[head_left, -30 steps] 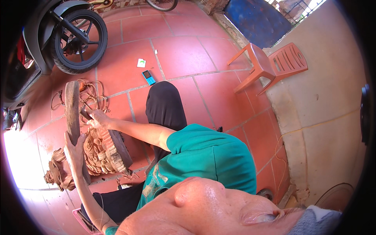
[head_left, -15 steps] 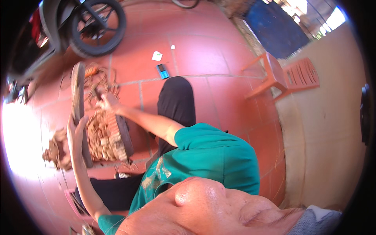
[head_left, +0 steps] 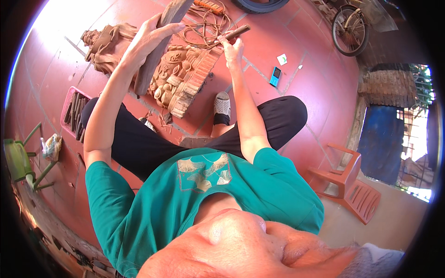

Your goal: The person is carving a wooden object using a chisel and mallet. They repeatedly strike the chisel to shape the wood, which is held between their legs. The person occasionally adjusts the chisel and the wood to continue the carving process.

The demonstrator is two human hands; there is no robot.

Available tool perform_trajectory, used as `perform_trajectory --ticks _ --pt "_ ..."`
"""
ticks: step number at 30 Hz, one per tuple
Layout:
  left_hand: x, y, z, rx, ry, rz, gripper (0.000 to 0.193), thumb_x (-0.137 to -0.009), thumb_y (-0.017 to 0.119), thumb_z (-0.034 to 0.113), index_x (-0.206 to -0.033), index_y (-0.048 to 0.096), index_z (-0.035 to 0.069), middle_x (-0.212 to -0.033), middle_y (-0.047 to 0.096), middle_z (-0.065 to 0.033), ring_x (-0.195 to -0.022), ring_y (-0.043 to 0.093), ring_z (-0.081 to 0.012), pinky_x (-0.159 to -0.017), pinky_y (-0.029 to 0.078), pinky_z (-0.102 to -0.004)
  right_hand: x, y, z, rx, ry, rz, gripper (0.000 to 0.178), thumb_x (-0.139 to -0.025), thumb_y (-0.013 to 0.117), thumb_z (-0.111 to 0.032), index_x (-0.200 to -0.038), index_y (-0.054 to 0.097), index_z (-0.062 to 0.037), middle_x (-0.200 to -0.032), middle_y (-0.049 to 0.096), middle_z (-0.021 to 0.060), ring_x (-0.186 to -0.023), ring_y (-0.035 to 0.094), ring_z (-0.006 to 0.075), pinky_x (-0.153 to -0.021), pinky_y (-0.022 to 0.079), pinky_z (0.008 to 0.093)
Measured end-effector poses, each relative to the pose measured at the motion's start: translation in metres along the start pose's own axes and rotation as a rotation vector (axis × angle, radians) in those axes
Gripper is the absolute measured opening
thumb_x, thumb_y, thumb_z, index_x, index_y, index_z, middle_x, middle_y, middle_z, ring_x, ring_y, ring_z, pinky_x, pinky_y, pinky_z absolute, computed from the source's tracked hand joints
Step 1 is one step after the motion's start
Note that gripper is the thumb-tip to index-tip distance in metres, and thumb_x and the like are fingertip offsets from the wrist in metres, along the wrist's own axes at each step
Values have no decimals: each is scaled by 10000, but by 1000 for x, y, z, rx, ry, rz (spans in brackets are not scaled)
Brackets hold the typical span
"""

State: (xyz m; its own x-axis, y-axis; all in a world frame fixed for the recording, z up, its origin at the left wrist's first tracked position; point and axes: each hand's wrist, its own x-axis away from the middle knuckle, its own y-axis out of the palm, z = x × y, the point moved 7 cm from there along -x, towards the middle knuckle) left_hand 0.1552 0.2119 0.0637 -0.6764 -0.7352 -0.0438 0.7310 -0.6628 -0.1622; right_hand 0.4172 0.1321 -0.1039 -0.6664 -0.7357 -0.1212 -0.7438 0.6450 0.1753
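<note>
View swung round since the last frame; pink plastic tray [head_left: 66, 104] of dark slim sticks [head_left: 75, 111] shows more fully (only an edge before). Left hand [head_left: 144, 42]: grip clamped on long brown wooden bar [head_left: 160, 49], slanting beside carved reddish-brown wooden block [head_left: 178, 76] and hiding part of it. Right hand [head_left: 233, 52]: grip closed on short dark rod [head_left: 239, 32], as before. Tangled tan cord [head_left: 202, 28] lies beyond the block; small blue phone [head_left: 275, 77] farther right on red tiled floor [head_left: 320, 88].

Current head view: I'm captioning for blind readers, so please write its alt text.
A person's left hand holds a wooden plank and their right hand a short brown rod, beside a carved block on a red tile floor.
</note>
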Motion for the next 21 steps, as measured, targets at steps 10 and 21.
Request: perform_trajectory --ticks 10,21 --pt "-5 5 -5 -45 77 -23 501 -841 752 481 -1017 575 46 -701 515 25 -528 523 -41 -463 419 -187 2 8 1 82 19 -62 293 -856 684 81 -1088 565 -52 -894 648 43 -783 648 133 -715 545 276" --pt "-6 6 -12 -162 55 13 579 -825 748 503 -1114 603 23 -744 548 3 -598 539 -61 -505 441 -234 9 17 -6 81 29 -121 259 -880 651 88 -1083 562 -46 -900 655 49 -818 631 133 -784 530 279"
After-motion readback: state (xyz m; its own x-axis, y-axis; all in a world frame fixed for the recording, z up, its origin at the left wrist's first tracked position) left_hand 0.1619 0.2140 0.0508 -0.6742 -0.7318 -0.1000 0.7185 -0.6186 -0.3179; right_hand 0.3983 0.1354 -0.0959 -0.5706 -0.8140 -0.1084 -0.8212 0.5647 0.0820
